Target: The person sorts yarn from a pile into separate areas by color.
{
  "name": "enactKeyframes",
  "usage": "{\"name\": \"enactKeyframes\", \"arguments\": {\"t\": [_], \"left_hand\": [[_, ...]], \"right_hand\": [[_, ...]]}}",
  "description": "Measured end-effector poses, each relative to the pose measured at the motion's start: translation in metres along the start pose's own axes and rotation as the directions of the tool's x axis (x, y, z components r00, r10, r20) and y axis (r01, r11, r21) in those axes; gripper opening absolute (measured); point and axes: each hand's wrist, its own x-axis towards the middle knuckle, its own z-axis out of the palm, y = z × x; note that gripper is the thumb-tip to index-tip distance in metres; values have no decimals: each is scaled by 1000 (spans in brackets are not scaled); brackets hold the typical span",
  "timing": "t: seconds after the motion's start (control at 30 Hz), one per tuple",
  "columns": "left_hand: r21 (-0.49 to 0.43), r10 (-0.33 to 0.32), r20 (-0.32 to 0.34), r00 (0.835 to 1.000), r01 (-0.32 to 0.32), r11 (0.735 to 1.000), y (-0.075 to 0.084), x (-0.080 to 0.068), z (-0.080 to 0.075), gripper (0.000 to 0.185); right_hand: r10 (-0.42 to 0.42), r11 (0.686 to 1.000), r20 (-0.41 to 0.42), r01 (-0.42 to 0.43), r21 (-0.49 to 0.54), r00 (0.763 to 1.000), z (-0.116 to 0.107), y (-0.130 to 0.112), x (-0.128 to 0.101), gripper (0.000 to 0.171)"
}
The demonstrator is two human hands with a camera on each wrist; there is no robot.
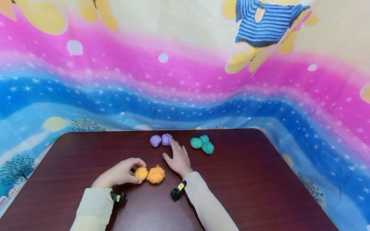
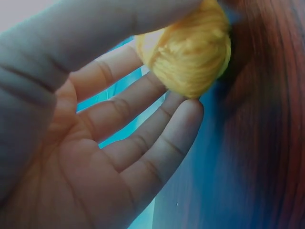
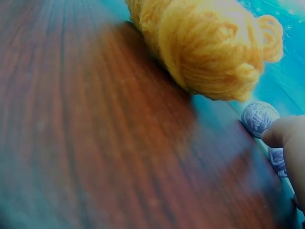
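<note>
My left hand (image 1: pixel 122 171) holds a small yellow yarn ball (image 1: pixel 141 173) between thumb and curved fingers. In the left wrist view that same ball (image 2: pixel 193 52) sits between the thumb and the fingertips. Right beside it on the table lies a larger, looser orange-yellow yarn ball (image 1: pixel 156 175). My right hand (image 1: pixel 179 158) reaches forward with its fingers extended. Its fingertips are at the right one of two purple yarn balls (image 1: pixel 166 140); whether they touch it I cannot tell. The other purple ball (image 1: pixel 155 141) is just left of that one.
Three green yarn balls (image 1: pixel 207 147) lie in a cluster right of the right hand, near the far side. The dark reddish-brown table (image 1: pixel 254 186) has rounded far corners. A printed curtain (image 1: pixel 185 80) hangs close behind it. Each wrist wears a small black camera (image 1: pixel 177 192).
</note>
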Motion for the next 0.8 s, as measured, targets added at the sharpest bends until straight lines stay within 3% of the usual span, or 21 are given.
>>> {"name": "enactKeyframes", "arguments": {"t": [0.23,0.5,0.8], "left_hand": [[-65,-4,-7,1000,4,998,-2,-1,0,44],[-49,-16,-38,999,14,999,-3,0,-3,36],[-25,-2,-156,988,-2,1000,1,1,-6,20]], "right_hand": [[-6,1000,-3,6,6,1000,-1,0,-1,72],[0,1000,-4,0,16,1000,-1,-2,0,71],[7,999,-29,-6,48,1000,-1,-2,0,67]]}}
